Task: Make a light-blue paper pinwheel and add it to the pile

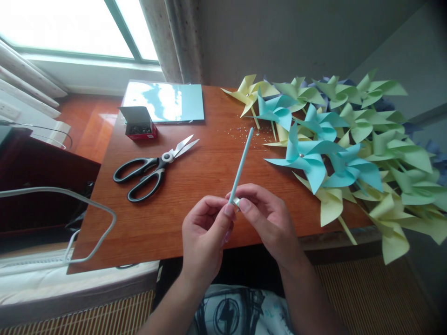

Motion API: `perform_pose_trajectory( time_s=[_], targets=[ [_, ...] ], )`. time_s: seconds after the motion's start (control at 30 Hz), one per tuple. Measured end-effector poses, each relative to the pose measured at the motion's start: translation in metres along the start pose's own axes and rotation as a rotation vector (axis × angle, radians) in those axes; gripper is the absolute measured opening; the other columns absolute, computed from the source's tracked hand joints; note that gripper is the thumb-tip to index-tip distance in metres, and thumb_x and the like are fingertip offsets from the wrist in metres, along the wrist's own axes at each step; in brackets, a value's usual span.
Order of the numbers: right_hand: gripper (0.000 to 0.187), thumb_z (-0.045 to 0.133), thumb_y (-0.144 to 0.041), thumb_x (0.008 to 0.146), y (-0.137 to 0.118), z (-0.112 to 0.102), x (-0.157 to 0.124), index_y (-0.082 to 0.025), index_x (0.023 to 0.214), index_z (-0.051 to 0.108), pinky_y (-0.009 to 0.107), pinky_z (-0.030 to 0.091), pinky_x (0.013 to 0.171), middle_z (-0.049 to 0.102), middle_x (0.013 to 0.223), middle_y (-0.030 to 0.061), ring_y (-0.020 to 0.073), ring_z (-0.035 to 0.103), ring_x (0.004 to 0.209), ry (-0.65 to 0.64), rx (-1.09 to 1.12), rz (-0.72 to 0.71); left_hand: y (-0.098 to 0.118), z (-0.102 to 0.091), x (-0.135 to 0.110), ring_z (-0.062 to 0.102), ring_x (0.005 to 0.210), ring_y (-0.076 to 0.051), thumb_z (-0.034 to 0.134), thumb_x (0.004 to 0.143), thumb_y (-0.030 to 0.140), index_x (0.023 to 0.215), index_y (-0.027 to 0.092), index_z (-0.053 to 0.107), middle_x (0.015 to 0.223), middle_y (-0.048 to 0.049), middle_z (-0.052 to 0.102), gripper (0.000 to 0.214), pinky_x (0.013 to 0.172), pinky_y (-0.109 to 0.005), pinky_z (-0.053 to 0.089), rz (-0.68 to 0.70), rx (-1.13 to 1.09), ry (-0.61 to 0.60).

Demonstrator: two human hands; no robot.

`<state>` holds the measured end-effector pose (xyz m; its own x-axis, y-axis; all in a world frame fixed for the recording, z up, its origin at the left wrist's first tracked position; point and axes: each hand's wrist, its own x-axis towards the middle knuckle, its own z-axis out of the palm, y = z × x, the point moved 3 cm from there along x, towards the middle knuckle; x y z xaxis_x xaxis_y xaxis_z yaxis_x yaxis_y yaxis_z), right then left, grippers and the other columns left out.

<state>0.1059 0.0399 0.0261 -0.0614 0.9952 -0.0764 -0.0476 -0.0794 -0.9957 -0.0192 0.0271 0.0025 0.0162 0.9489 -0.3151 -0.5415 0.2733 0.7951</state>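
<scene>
A thin light-blue rolled paper stick (241, 163) points up and away from me over the front of the table. My left hand (208, 229) pinches its lower end between thumb and fingers. Close against it, my right hand (267, 218) pinches a small pale strip (236, 201), perhaps tape or paper, which touches the stick near its lower end. Scissors (157, 166) with black and grey handles lie to the left, blades parted. Finished paper pinwheels, among them a blue one (303, 156), are spread on the right.
An open red box (141, 128) of small dark metal pieces stands beyond the scissors. Behind it lies a pack of light-blue paper (191, 103). Tiny scraps (244, 135) dot the wooden table (202, 158). A white cable (113, 218) loops over the left edge. Green pinwheels (384, 149) crowd the right.
</scene>
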Motion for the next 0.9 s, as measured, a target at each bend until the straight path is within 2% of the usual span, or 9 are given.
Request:
perform_pose_trajectory(
  time_s=[0.27,0.53,0.73,0.9],
  targets=[
    [0.010,0.062,-0.026,0.094,-0.0001,0.0003,0.0002,-0.022,0.098,0.071,0.030,0.055,0.084,0.071,0.094,0.0026,0.0180,0.068,0.090,0.010,-0.028,-0.003,0.0009,-0.0008,0.0000,0.040,0.044,-0.001,0.080,0.081,0.025,0.081,0.018,0.070,0.063,0.0050,0.059,0.013,0.040,-0.009,0.032,0.024,0.050,0.053],
    [0.011,0.062,-0.026,0.093,0.0040,-0.0017,0.0034,-0.022,0.097,0.071,0.032,0.055,0.089,0.073,0.098,0.0036,0.0197,0.069,0.096,0.002,-0.037,-0.002,-0.0001,-0.0007,-0.0004,0.041,0.044,-0.001,0.079,0.082,0.027,0.081,0.016,0.070,0.065,0.0034,0.060,0.015,0.039,-0.011,0.031,-0.016,0.060,0.031],
    [0.016,0.058,-0.019,0.092,0.0003,-0.0004,0.0062,-0.022,0.095,0.073,0.034,0.053,0.092,0.073,0.103,0.0044,0.0194,0.067,0.096,-0.020,-0.034,-0.076,-0.0006,0.0019,0.0007,0.039,0.042,0.000,0.080,0.080,0.029,0.079,0.015,0.068,0.064,0.0035,0.058,0.018,0.038,-0.011,0.028,-0.063,0.027,0.021],
    [0.017,0.059,-0.021,0.094,-0.0031,-0.0018,0.0076,-0.023,0.094,0.075,0.035,0.053,0.092,0.072,0.099,0.0039,0.0201,0.067,0.094,-0.025,-0.067,-0.094,-0.0005,0.0023,0.0020,0.040,0.042,-0.001,0.079,0.082,0.028,0.079,0.015,0.068,0.064,0.0034,0.060,0.018,0.038,-0.011,0.029,-0.059,0.029,0.016]
  ],
)
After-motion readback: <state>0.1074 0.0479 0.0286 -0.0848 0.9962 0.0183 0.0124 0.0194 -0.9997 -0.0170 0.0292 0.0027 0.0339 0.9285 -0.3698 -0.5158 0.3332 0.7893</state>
